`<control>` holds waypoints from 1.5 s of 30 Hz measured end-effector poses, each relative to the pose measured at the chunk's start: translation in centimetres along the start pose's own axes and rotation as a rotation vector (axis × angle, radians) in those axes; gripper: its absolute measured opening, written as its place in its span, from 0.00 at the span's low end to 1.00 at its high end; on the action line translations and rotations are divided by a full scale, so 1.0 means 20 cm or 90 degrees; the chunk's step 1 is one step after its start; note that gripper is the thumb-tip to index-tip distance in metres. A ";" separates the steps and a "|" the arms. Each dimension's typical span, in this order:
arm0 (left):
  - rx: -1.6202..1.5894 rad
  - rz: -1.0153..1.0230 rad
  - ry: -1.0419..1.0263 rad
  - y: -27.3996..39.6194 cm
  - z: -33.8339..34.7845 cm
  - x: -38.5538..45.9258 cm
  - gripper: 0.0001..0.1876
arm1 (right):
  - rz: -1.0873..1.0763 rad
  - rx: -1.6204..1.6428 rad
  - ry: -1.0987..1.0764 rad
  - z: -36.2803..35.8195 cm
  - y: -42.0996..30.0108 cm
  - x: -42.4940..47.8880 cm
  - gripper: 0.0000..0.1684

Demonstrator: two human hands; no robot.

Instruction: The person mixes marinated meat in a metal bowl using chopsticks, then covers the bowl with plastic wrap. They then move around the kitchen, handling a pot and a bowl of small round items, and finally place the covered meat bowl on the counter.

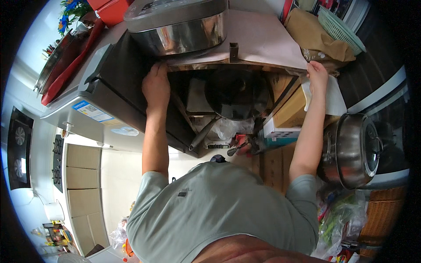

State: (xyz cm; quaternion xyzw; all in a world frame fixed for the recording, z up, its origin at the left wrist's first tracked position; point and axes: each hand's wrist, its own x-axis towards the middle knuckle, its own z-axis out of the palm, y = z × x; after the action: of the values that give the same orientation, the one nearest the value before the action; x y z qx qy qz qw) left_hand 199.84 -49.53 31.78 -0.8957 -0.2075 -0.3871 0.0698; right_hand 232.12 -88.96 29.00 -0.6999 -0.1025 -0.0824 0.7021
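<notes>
A pale sheet covers the top of a shelf rack in front of me. My right hand pinches its front right corner between thumb and fingers. At the front left corner my left hand is curled over the sheet's edge, close beside the dark refrigerator side; its fingertips are partly hidden. On the sheet stands a rectangular steel cooker with a lid. A short square metal post sticks up at the front edge. Underneath, a dark lidded frying pan rests on a lower level, its handle pointing towards me.
The grey refrigerator stands left. A brown paper bag and a green plastic basket are at the back right. Cardboard boxes and a large steel pot sit to the right. Bagged greens lie lower right.
</notes>
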 end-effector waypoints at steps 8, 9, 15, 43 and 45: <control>-0.162 0.027 0.043 0.20 -0.13 -0.26 0.18 | -0.192 -0.224 0.147 0.12 -0.19 -0.32 0.21; -0.171 0.054 0.044 0.21 -0.15 -0.27 0.18 | -0.209 -0.210 0.135 0.15 -0.23 -0.38 0.21; -0.424 0.115 -0.095 0.24 -0.26 -0.32 0.11 | -0.166 0.044 -0.188 0.39 -0.40 -0.98 0.10; -0.893 0.010 -0.658 -0.85 -0.55 -0.79 0.24 | 0.219 0.023 -0.984 1.40 -0.22 -2.05 0.15; -0.884 -0.063 -0.645 -0.96 -0.59 -0.85 0.25 | 0.257 0.032 -1.014 1.47 -0.20 -2.09 0.16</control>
State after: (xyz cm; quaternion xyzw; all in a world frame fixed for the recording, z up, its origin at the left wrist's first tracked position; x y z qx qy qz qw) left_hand 173.44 -40.87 27.02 -0.7903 0.0314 0.0174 -0.6117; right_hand 189.85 -60.68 22.09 -0.5375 -0.4442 0.5692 0.4358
